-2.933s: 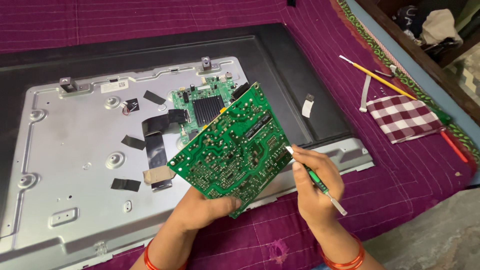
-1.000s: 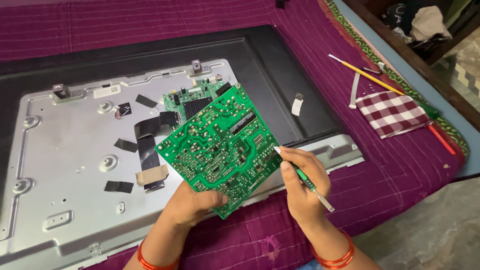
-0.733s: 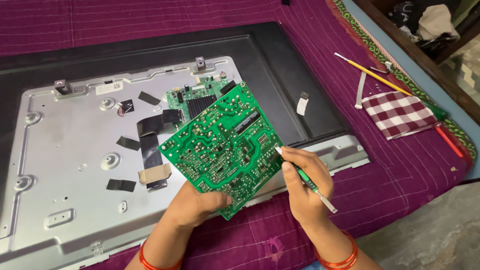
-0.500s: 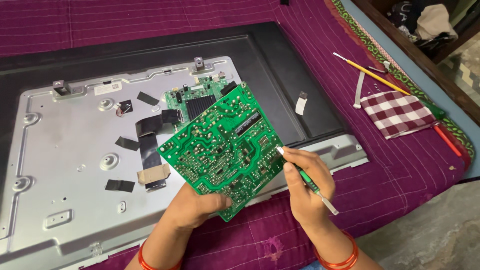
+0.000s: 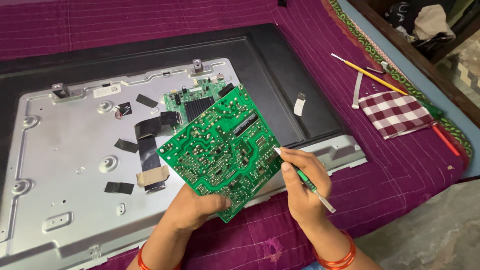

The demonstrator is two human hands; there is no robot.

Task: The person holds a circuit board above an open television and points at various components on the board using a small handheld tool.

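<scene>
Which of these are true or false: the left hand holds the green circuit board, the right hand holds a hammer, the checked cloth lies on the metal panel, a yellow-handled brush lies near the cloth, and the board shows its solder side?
1. The left hand holds the green circuit board. True.
2. The right hand holds a hammer. False: it holds a slim green-handled tool, its tip at the board's edge.
3. The checked cloth lies on the metal panel. False: it lies on the purple fabric, off to the right.
4. A yellow-handled brush lies near the cloth. True.
5. The board shows its solder side. True.
</scene>
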